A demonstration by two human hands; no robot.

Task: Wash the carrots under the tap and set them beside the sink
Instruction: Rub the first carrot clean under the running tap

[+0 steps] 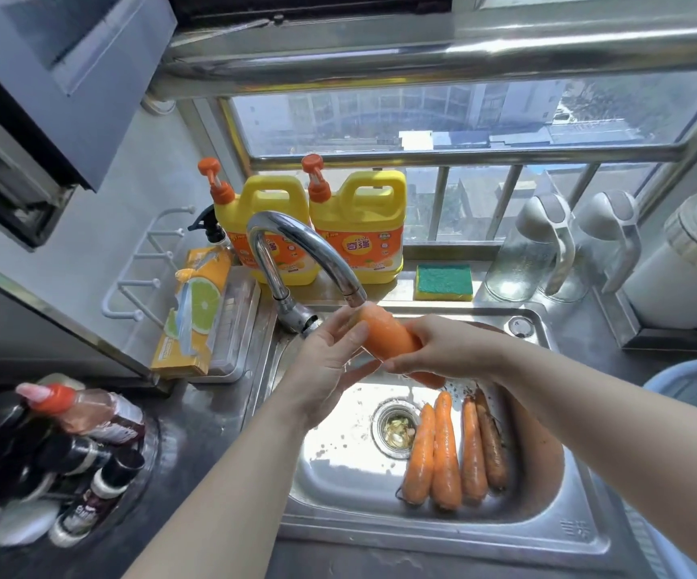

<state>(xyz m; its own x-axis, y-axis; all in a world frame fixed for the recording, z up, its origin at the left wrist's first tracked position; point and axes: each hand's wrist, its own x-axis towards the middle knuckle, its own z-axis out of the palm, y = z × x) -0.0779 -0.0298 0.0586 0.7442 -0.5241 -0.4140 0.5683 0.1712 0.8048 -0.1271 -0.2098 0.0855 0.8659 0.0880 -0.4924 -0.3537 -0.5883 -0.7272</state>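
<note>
- The thick orange carrot [388, 338] sits right under the spout of the curved chrome tap [296, 248], above the stainless steel sink [568, 532].
- The left hand [330, 365] cradles its blunt end with the thumb laid on it, and the right hand [438, 348] is curled over the lower half. Both have hold of it.
- I'd reckon it stiff, fairly light and slick when wet. The thick half looks like the safer hold, since the taper could slide free.
- Four more long orange carrots [447, 445] lie side by side in the basin, right of the drain.
- The grey steel counter [213, 432] on the left offers setting-down room, crowded further out by dark sauce bottles [66, 453].
- A green-and-yellow sponge [442, 282] rests behind the sink.
</note>
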